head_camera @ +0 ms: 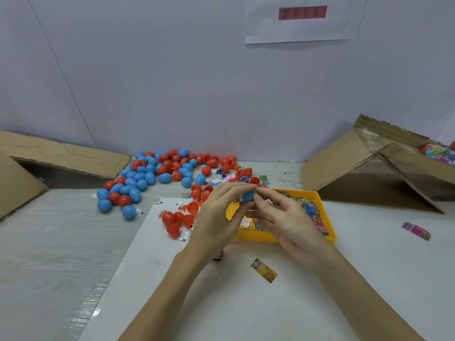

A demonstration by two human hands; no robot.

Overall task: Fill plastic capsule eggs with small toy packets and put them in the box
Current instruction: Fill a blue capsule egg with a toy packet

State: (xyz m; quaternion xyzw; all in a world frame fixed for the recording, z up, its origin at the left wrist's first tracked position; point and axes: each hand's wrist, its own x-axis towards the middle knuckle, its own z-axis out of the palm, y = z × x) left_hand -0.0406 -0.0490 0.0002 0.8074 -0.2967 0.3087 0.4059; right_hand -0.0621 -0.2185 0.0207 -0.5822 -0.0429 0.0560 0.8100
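Right, widest first: the worktop (73, 242) carries two tipped cardboard boxes, one at far left (61, 156), one at far right (344, 168) with coloured filled eggs just visible inside its edge. Between them sprawls a heap of blue and red capsule eggs (152, 173), with loose red halves (179, 217) just beside the white sheet (221, 303). On that sheet sits the yellow tray (295, 238) of toy packets, partly hidden behind both hands. Above it the left hand (216, 217) grips a blue egg half (247, 196), while the right hand (283, 217) pinches at its rim, other fingers spread. A yellow packet (264, 269) lies near the wrists; a pink packet (416, 230) lies well apart at right.
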